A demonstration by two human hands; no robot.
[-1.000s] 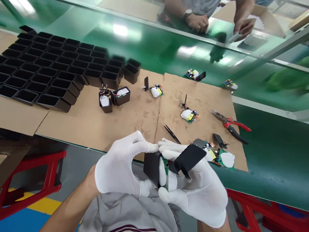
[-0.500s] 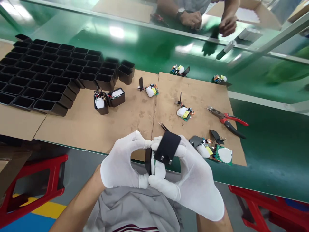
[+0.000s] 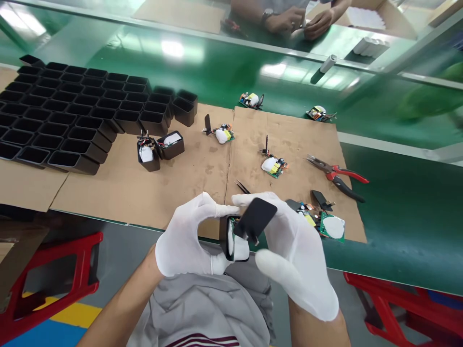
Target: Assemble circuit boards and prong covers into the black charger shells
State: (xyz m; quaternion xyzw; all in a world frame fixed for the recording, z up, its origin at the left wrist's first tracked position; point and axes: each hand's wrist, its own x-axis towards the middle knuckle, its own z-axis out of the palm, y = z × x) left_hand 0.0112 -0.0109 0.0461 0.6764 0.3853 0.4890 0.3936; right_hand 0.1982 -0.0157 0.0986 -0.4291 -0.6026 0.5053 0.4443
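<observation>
My left hand (image 3: 186,241), in a white glove, grips a black plastic case (image 3: 224,236) between thumb and fingers in front of my lap. Inside the case sits a circuit board with a white block (image 3: 239,248), partly sticking out of the mouth. A black plug plate (image 3: 256,218) with metal prongs tilts above the opening, close to the fingers of my right hand (image 3: 300,260). That gloved hand is open, its thumb spread away from the case; whether a fingertip touches the plate is hidden. Beyond my hands lie black tweezers (image 3: 241,187).
Rows of black cases (image 3: 68,111) stand at left, near two filled cases (image 3: 147,156). Circuit boards (image 3: 274,166) and red-black pliers (image 3: 336,176) lie on cardboard (image 3: 181,193). A red stool (image 3: 61,270) is below left. Across the bench, a co-worker's hands (image 3: 304,21) handle something small.
My right thumb and fingers have come away from the white block and spread apart. The board sits deeper in the case, whose opening now shows. My left hand keeps its grip.
</observation>
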